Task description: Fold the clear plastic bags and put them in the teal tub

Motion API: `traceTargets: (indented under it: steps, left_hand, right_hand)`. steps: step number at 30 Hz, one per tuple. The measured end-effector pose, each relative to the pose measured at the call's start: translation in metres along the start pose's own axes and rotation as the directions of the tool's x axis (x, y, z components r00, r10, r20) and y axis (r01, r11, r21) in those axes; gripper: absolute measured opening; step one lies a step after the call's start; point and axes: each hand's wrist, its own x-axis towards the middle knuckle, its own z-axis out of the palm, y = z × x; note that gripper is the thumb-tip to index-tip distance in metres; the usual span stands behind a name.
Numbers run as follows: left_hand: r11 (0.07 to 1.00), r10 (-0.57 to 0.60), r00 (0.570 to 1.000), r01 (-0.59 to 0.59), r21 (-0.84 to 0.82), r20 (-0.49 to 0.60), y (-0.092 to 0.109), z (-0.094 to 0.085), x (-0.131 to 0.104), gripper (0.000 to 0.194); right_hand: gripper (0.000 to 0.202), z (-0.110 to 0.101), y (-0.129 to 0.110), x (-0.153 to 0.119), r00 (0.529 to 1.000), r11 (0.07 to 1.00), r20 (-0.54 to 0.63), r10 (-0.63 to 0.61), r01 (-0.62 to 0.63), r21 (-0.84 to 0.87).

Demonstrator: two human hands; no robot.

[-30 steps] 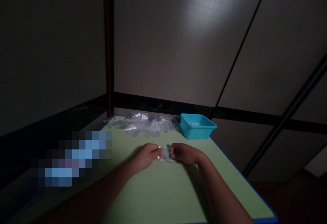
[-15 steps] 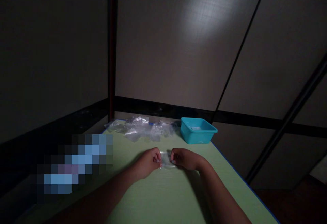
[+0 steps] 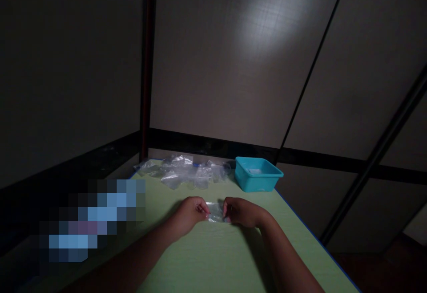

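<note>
A small clear plastic bag lies just above or on the green tabletop, stretched between my two hands. My left hand pinches its left edge, with thumb and fingers together. On the opposite side, my right hand has its fingers curled and closed on the right edge. Whether anything is inside the bag is too dim to make out.
Several crumpled clear plastic bags lie spread along the far side of the green table. A turquoise plastic basin stands at the far right, with something whitish inside. Dark panelled walls rise behind; a blurred-out blue patch covers the left edge.
The left fingers have shifted slightly along the bag's edge, and more of the bag shows between the hands. The whole view has tilted up a little.
</note>
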Motion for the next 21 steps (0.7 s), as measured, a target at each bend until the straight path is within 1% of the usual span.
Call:
traceTargets:
  steps: [6,12,16,21]
  left_hand:
    - [0.999,0.019,0.999,-0.021,-0.028,-0.05,0.0033,-0.0006,-0.0003,0.009]
    - [0.998,0.055,0.995,-0.058,-0.036,-0.085,0.0031,-0.0011,0.0005,0.008]
    - [0.997,0.056,0.994,-0.061,-0.051,-0.09,0.0019,-0.0009,0.0016,0.008]
    - [0.995,0.046,0.995,-0.054,-0.086,-0.093,0.0018,-0.0001,0.0023,0.009]
  right_hand:
    - [0.016,0.0017,0.0001,0.0011,1.0,0.999,-0.011,0.018,-0.018,0.03]
    - [0.012,0.0045,0.0018,0.0032,0.997,0.99,-0.077,-0.022,0.011,-0.138]
    - [0.015,0.0051,-0.0025,0.0027,0.994,0.973,-0.113,-0.005,-0.022,-0.231]
    - [0.019,0.0078,-0.0066,0.0039,0.99,0.951,-0.141,0.015,-0.058,-0.305]
